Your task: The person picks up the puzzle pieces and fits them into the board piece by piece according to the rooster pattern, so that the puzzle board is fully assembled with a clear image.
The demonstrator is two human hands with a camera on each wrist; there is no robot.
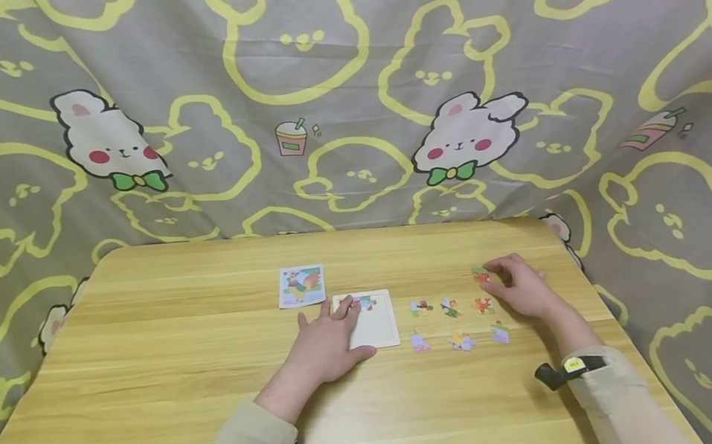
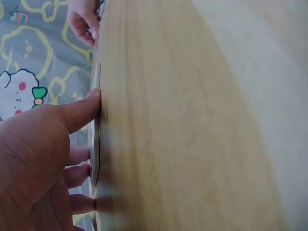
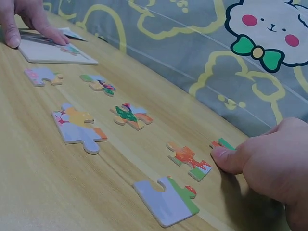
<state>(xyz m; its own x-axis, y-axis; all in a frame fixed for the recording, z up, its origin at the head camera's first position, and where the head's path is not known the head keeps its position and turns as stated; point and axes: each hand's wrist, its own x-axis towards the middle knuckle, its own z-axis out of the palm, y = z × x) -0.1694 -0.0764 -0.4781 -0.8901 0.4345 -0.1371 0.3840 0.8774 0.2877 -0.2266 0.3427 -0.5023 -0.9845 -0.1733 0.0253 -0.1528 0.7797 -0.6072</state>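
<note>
A white square puzzle board (image 1: 373, 328) lies on the table, with a colourful piece (image 1: 366, 301) at its top edge. My left hand (image 1: 325, 346) rests spread over the board's left side, thumb by the lower edge and fingertips near that piece. Over at the right, my right hand (image 1: 523, 288) has thumb and index finger at the edges of a red and green puzzle piece (image 1: 480, 275), pinching it at the tabletop. The thumb hides part of this piece in the right wrist view. Several loose puzzle pieces (image 3: 166, 202) lie between the hands.
A picture card of a rooster (image 1: 301, 286) lies behind the left hand, left of the board. The wooden table (image 1: 146, 370) meets a patterned curtain (image 1: 340, 104) at the back and sides.
</note>
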